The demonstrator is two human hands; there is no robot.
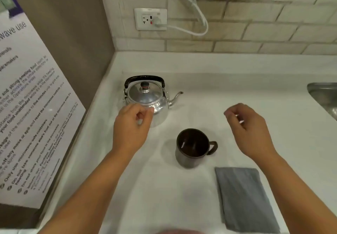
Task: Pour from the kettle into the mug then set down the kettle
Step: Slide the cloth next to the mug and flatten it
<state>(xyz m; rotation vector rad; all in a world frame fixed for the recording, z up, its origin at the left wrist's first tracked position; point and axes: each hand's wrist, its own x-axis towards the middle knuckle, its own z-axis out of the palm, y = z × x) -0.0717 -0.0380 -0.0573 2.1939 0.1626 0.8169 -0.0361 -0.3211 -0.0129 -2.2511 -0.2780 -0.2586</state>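
A small shiny metal kettle [145,98] with a black bail handle and a thin spout pointing right stands upright on the white counter [182,197], at the back left. A dark brown mug [192,148], handle to the right, stands in front of it, nearer me. My left hand [132,126] hovers just in front of the kettle's body, fingers loosely curled, holding nothing. My right hand [246,129] hangs above the counter to the right of the mug, fingers also loosely curled and empty.
A folded grey cloth [244,199] lies at the front right. A steel sink [324,96] cuts into the counter at the far right. A printed notice [27,106] leans on the left wall. A wall socket [150,19] with a white cable sits on the tiled backsplash.
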